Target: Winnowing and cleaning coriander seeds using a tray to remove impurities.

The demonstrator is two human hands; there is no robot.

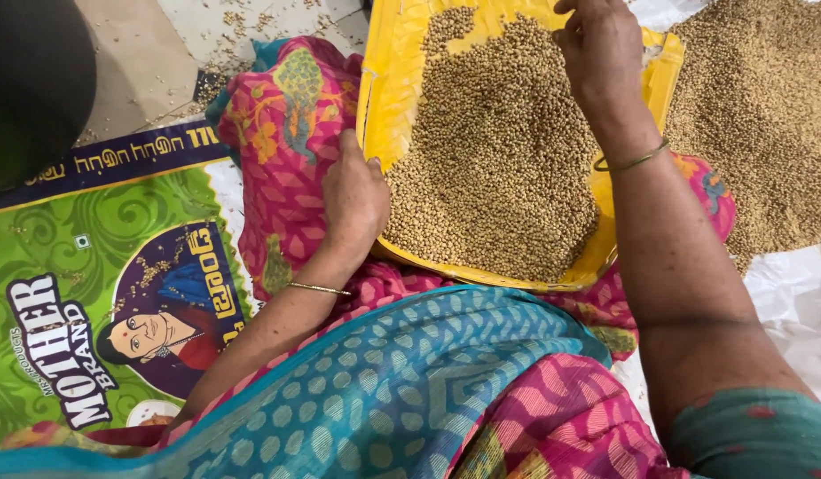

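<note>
Green-and-purple printed sack (pixel 100 293) flat beside left hand (pixel 353 200) on yellow tray (pixel 388 98)

A tray (pixel 388 98) rests on the person's lap, with a mound of grain (pixel 494 155) in it. The left hand (pixel 353 195) sits on the tray's left rim; the right hand (pixel 601 49) lies at its far edge, on the grain. A printed sack (pixel 100 293) lies left of the lap. Right of the tray, a heap of grain (pixel 765 115) lies on a sheet (pixel 796 297).
</note>
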